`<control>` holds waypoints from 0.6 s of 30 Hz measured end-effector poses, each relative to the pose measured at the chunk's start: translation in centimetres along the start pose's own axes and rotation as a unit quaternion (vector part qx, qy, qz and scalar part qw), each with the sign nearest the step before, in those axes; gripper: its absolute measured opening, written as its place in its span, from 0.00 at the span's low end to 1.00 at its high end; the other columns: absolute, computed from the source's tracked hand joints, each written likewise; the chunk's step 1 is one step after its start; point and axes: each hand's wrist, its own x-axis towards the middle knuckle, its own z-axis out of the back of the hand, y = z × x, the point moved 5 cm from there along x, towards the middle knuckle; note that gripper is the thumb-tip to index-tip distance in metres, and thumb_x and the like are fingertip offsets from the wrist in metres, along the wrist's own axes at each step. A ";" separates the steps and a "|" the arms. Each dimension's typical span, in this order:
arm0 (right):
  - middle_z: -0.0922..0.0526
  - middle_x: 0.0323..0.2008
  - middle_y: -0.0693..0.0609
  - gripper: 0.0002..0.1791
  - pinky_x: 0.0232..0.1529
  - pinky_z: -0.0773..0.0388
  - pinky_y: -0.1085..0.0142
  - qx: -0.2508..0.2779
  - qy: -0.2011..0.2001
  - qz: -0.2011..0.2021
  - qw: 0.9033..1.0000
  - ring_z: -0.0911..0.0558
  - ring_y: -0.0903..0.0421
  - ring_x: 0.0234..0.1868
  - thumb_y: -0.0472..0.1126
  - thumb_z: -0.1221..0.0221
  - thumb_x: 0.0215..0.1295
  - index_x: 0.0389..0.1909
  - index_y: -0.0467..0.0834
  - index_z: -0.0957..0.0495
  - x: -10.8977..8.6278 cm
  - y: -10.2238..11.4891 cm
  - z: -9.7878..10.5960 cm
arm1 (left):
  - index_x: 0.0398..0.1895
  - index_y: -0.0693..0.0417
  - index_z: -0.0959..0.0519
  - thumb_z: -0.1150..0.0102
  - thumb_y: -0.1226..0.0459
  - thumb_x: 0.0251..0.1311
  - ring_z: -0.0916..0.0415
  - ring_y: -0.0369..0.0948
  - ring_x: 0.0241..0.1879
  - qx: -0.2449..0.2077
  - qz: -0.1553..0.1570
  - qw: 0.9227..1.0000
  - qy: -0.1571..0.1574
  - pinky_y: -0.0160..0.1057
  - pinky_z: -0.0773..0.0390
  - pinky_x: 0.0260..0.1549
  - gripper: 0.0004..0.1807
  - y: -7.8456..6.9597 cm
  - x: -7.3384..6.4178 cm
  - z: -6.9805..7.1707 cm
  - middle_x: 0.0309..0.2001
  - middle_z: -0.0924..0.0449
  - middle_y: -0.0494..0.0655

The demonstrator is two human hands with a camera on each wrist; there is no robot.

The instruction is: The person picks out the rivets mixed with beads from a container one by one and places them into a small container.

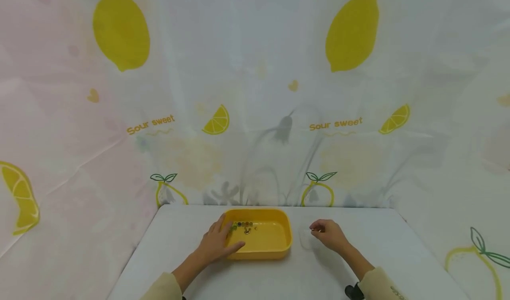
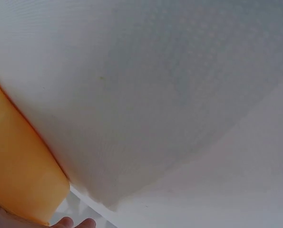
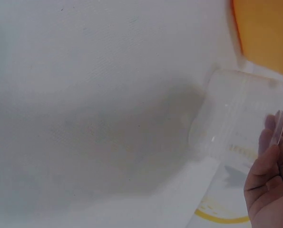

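A yellow rectangular tray (image 1: 260, 255) stands on the white table. Small coloured beads (image 1: 247, 224) lie in its back left part. Across the tray's left rim rests my left hand (image 1: 215, 242), fingers spread and thumb reaching over the near side. Only fingertips (image 2: 86, 223) of that hand show past the tray wall (image 2: 27, 161) in the left wrist view. To the right of the tray, my right hand (image 1: 328, 234) pinches the rim of a clear plastic container (image 3: 231, 114) between thumb and fingers. The container is faint and see-through in the head view; I cannot tell whether anything is inside.
The white table (image 1: 255, 282) runs back to a hanging cloth (image 1: 255, 91) printed with lemons, which also closes in both sides. A dark band (image 1: 354, 291) is on the right wrist. The tray wall (image 3: 265, 33) stands just beyond the container in the right wrist view.
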 end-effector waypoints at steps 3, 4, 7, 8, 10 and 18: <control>0.18 0.28 0.55 0.05 0.29 0.27 0.70 -0.007 -0.002 0.011 1.000 0.24 0.60 0.30 0.34 0.38 0.54 0.33 0.41 0.18 0.0 0.1 0.0 | 0.65 0.51 0.36 0.55 0.28 0.48 0.43 0.59 0.64 0.008 0.002 1.000 0.001 0.63 0.33 0.49 0.48 0.0 0.0 -0.1 0.71 0.53 0.58; 0.18 0.29 0.55 0.05 0.29 0.27 0.69 -0.007 -0.001 0.014 1.000 0.23 0.60 0.30 0.34 0.38 0.54 0.33 0.41 0.18 0.0 0.2 0.1 | 0.65 0.51 0.36 0.55 0.28 0.48 0.43 0.60 0.64 0.009 0.003 1.000 0.002 0.63 0.34 0.50 0.48 0.1 0.0 -0.1 0.71 0.53 0.58; 0.17 0.29 0.54 0.05 0.29 0.26 0.69 -0.005 0.009 0.020 1.000 0.23 0.60 0.30 0.34 0.38 0.55 0.33 0.39 0.18 0.0 0.2 0.2 | 0.65 0.51 0.36 0.54 0.28 0.48 0.43 0.60 0.64 0.008 0.001 1.000 0.002 0.64 0.34 0.50 0.48 0.1 0.0 -0.2 0.71 0.53 0.58; 0.17 0.29 0.54 0.05 0.28 0.26 0.70 -0.003 0.013 0.017 1.000 0.23 0.60 0.30 0.34 0.38 0.55 0.33 0.39 0.18 -0.1 0.2 0.2 | 0.65 0.51 0.36 0.54 0.29 0.48 0.43 0.60 0.64 0.006 0.000 1.000 0.004 0.64 0.34 0.49 0.48 0.1 0.0 -0.2 0.71 0.53 0.58; 0.17 0.29 0.53 0.06 0.27 0.27 0.70 0.001 0.020 0.020 1.000 0.23 0.60 0.30 0.34 0.39 0.55 0.34 0.38 0.19 -0.1 0.2 0.2 | 0.65 0.52 0.36 0.53 0.29 0.48 0.43 0.60 0.64 0.003 -0.002 1.000 0.004 0.64 0.34 0.49 0.48 0.1 0.0 -0.2 0.71 0.53 0.57; 0.17 0.29 0.53 0.06 0.27 0.26 0.69 -0.004 0.023 0.014 1.000 0.23 0.60 0.29 0.34 0.39 0.55 0.35 0.39 0.19 0.0 0.1 0.4 | 0.66 0.49 0.37 0.55 0.28 0.47 0.43 0.58 0.65 0.005 0.003 1.000 0.010 0.64 0.34 0.49 0.48 0.3 0.2 -0.4 0.72 0.55 0.55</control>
